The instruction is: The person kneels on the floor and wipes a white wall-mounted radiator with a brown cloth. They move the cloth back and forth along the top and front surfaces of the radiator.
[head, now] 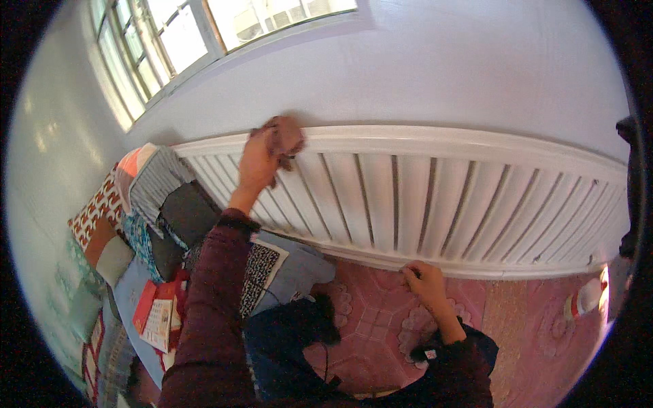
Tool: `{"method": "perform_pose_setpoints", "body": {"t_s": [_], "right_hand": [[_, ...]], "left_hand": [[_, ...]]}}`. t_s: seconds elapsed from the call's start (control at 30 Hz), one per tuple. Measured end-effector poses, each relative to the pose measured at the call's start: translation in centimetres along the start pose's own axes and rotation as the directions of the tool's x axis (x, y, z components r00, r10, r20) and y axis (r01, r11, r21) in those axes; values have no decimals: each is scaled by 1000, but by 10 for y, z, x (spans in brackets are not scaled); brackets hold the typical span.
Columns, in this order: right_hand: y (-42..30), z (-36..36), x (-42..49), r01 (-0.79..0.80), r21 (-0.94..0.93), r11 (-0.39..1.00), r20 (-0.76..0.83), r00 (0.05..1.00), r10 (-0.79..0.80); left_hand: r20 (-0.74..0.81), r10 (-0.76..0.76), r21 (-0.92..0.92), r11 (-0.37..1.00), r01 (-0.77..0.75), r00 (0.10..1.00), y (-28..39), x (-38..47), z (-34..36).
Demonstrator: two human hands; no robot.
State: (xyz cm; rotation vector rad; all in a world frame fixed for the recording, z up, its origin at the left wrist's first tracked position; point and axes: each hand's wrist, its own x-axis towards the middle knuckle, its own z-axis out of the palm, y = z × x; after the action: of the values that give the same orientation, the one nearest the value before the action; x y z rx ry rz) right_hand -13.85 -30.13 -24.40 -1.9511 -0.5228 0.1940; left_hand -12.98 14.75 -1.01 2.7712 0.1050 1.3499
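My left hand (256,164) holds a crumpled brownish cloth (286,135) against the top rail of a white radiator (413,199), towards its left end. The radiator has upright slats and runs along the wall below a window. Lower down, my right hand (428,286) is at the radiator's bottom edge with its fingers curled. Nothing shows in that hand, and whether its fingertips touch the bottom rail is hard to tell. Dark maroon sleeves cover both my forearms.
At left, a blue-covered seat (127,285) bears piled cushions and folded fabrics (158,183), plus red and white printed papers (157,324). A black-and-white patterned cloth (261,273) lies nearer. A white container (586,298) stands on the pink patterned floor (372,316). Above is the window (214,46).
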Motion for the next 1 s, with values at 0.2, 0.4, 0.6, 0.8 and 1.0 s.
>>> {"method": "perform_pose_setpoints", "body": {"t_s": [0.2, 0.4, 0.6, 0.8, 1.0], "right_hand": [[-12, -2, -9, 42, -38, 998, -2, 999, -42], [-24, -2, -12, 128, -22, 992, -28, 991, -128], [-26, -2, -9, 161, -44, 986, -41, 986, -163], [-33, -5, -5, 223, -238, 945, -83, 965, -249], [-22, 3, 2, 37, -77, 996, 16, 999, -36]], "left_hand": [[45, 15, 47, 999, -17, 999, 44, 3, 8], [-77, 360, -162, 916, -368, 930, 231, 26, 57], [-103, 615, -399, 695, -598, 782, 412, 52, 90], [-166, 714, -422, 572, -703, 680, 444, 55, 95], [23, 518, -454, 767, -453, 855, 320, 43, 69]]}}
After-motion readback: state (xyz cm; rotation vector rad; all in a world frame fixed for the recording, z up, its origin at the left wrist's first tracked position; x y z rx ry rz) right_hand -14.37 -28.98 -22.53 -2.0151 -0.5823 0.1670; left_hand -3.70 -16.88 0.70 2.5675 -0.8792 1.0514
